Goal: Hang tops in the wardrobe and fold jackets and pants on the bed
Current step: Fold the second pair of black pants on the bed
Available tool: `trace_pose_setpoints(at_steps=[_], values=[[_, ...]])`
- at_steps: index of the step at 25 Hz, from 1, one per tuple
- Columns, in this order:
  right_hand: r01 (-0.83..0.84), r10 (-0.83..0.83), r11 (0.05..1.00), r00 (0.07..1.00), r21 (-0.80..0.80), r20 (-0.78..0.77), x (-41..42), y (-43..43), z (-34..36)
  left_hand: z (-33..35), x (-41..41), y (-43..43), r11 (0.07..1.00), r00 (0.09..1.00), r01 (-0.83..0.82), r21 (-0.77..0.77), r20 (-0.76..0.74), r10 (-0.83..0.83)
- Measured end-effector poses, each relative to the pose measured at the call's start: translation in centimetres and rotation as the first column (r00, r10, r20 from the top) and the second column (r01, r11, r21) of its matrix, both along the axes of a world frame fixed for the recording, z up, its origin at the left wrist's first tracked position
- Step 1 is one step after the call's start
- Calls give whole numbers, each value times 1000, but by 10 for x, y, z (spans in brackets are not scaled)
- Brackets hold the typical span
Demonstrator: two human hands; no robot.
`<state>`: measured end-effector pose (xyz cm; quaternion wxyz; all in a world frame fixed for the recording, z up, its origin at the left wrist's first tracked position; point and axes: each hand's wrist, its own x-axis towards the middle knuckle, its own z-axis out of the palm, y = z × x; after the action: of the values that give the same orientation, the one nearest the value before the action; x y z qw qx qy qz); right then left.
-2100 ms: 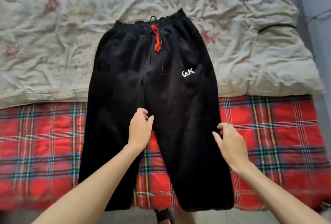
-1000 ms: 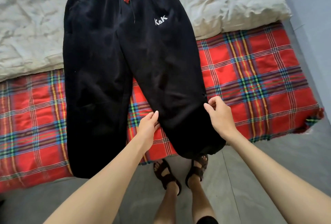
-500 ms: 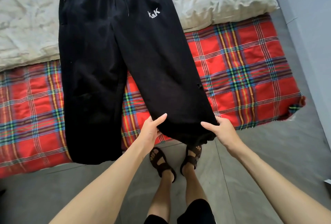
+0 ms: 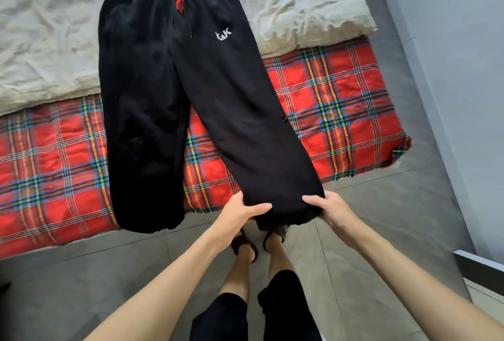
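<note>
Black pants [image 4: 163,89] with a red drawstring and a white "K&K" logo lie flat on the bed [image 4: 341,100], waistband at the far end. The left leg hangs over the bed's near edge. The right leg stretches diagonally toward me, its cuff lifted past the edge. My left hand [image 4: 241,214] pinches the left side of that cuff, thumb on top. At the cuff's right side my right hand [image 4: 331,208] grips it the same way.
A crumpled cream quilt [image 4: 313,8] covers the far half of the bed over a red plaid sheet. Grey tiled floor [image 4: 81,272] lies in front, with my sandalled feet [image 4: 257,242] below the cuff. A blue-grey wall [image 4: 463,68] runs along the right.
Both hands slid down the right pant leg from mid-thigh to the cuff and took hold of it. The view tilted down and backed away from the bed.
</note>
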<state>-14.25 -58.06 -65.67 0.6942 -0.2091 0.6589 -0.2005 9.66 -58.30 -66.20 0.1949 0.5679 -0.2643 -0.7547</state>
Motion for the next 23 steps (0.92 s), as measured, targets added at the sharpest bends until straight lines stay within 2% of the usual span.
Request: trace_pose_setpoints(at_steps=[3, 4, 5, 7, 9, 12, 14, 16, 18, 20, 23], values=[[-7, 14, 1000, 940, 20, -340, 7, 6, 17, 15, -10, 7, 994, 989, -106, 32, 112, 102], [3, 22, 998, 911, 59, -412, 11, 9, 19, 19, -12, 7, 984, 983, -156, 90, 108, 146], [42, 1, 995, 908, 93, -419, 14, 11, 21, 22, -14, 6, 967, 980, -197, 162, 74, 187], [134, -93, 985, 942, 107, -322, 16, 9, 29, 29, -17, 3, 945, 976, -207, 253, -13, 217], [125, -100, 988, 968, 95, -230, 13, 4, 37, 35, -17, 1, 946, 980, -188, 263, -14, 199], [-116, 137, 988, 959, 100, -249, 13, 2, 49, 43, -16, 1, 941, 967, -242, 236, 142, 213], [-189, 203, 979, 940, 77, -275, 16, 1, 56, 49, -15, 1, 945, 946, -266, 190, 241, 218], [-97, 91, 995, 970, -16, -224, 19, -10, 66, 57, -15, -5, 932, 931, -324, 163, 232, 284], [58, -61, 998, 994, -31, -89, 23, -26, 75, 68, -14, -15, 881, 898, -437, 180, 151, 414], [205, -208, 976, 978, 71, 32, 29, -43, 88, 82, -11, -28, 846, 866, -492, 204, 13, 500], [397, -430, 898, 882, 189, 190, 33, -79, 111, 106, 2, -60, 840, 827, -487, 240, -184, 532]])
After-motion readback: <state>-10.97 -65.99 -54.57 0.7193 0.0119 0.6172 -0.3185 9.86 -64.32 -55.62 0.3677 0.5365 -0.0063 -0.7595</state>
